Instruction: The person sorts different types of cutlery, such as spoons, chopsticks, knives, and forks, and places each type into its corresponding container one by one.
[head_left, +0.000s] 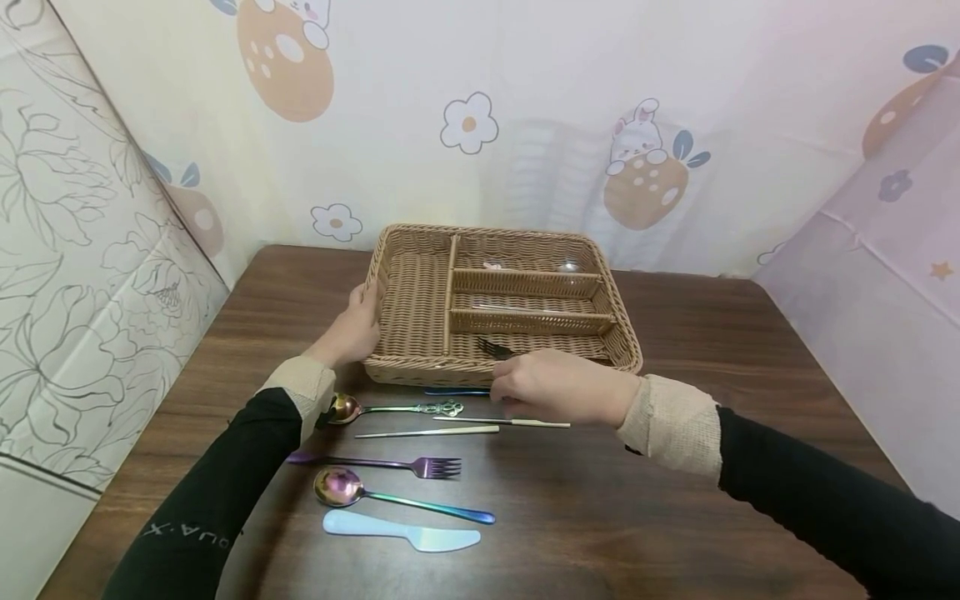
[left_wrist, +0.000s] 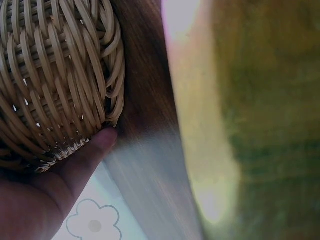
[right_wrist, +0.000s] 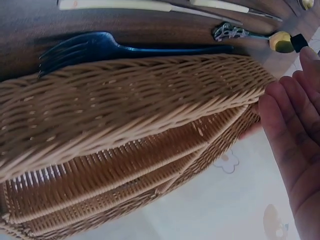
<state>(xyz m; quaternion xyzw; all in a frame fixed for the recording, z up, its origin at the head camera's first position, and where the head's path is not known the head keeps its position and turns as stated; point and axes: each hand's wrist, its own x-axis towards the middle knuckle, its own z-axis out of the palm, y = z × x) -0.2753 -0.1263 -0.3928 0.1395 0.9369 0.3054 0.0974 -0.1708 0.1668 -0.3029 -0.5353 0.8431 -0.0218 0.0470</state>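
Note:
My left hand (head_left: 358, 323) grips the left end of a woven wicker basket (head_left: 408, 368); its thumb lies along the weave in the left wrist view. Over the basket's front rim hovers my right hand (head_left: 558, 385), its fingers loosely bent and nothing held. A black fork (head_left: 492, 348) lies in the front compartment, partly hidden behind that hand. Close against the basket's front wall lies a blue fork (right_wrist: 107, 47); in the head view my right hand covers its tines.
In front of the basket lie an ornate spoon (head_left: 397, 408), two thin pale-handled sticks (head_left: 465, 431), a purple fork (head_left: 375, 463), a rainbow spoon (head_left: 420, 502) and a light-blue knife (head_left: 397, 529). Clear items (head_left: 567, 267) sit in the rear compartments. A patterned curtain (head_left: 540, 125) hangs behind.

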